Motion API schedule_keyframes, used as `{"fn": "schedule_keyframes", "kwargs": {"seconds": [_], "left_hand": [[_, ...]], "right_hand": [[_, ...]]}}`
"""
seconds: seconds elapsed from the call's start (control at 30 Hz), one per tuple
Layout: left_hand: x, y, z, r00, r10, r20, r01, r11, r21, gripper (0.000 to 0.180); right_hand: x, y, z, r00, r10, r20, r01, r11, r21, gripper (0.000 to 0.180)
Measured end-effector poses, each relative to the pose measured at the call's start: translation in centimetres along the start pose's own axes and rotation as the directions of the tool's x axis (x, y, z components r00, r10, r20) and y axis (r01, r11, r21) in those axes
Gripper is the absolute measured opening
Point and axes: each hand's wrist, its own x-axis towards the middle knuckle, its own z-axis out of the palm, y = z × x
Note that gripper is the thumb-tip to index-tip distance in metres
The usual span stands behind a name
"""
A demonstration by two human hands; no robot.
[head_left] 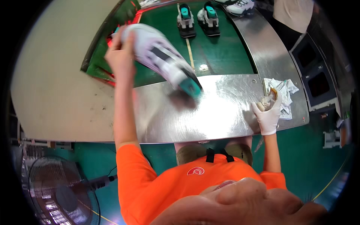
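Observation:
My bare left hand [122, 54] grips a white and pale lilac sneaker [159, 52] by the end farther from me. The shoe is tilted over the metal edge, and its near end has a teal patch. A dark blurred shadow or reflection lies below it. My right hand [269, 117], in a white glove, has its fingers curled around a crumpled off-white wad [267, 101] with a yellowish-brown edge; what the wad is made of is unclear. Crumpled white papers [287, 92] lie on the metal surface beside that hand.
A pair of sneakers with teal insides [186, 22] stands on the green belt [225, 56]. More white shoes [240, 6] sit at the far right on the metal rim [232, 108]. A beige board [63, 75] spans the left. On the floor at lower left stands a fan [65, 191].

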Motion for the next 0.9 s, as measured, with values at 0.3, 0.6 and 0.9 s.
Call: {"fn": "schedule_keyframes", "kwargs": {"seconds": [0.3, 0.6, 0.9], "left_hand": [[7.8, -20.4, -14.4, 0.744, 0.092, -0.662, 0.473, 0.627, 0.619, 0.067], [2.0, -16.5, -11.5, 0.954, -0.271, -0.126, 0.128, -0.008, 0.992, 0.085], [-3.1, -10.4, 1.2, 0.814, -0.246, 0.526, -0.355, 0.505, 0.786, 0.06]], "right_hand": [[-1.1, 2.5, -2.1, 0.981, -0.187, -0.045, 0.156, 0.908, -0.39, 0.087], [0.0, -0.5, 0.5, 0.97, -0.115, 0.212, 0.116, 0.993, 0.006, 0.086], [-1.3, 0.5, 0.1, 0.919, 0.122, 0.375, -0.19, 0.97, 0.151, 0.087]]}}
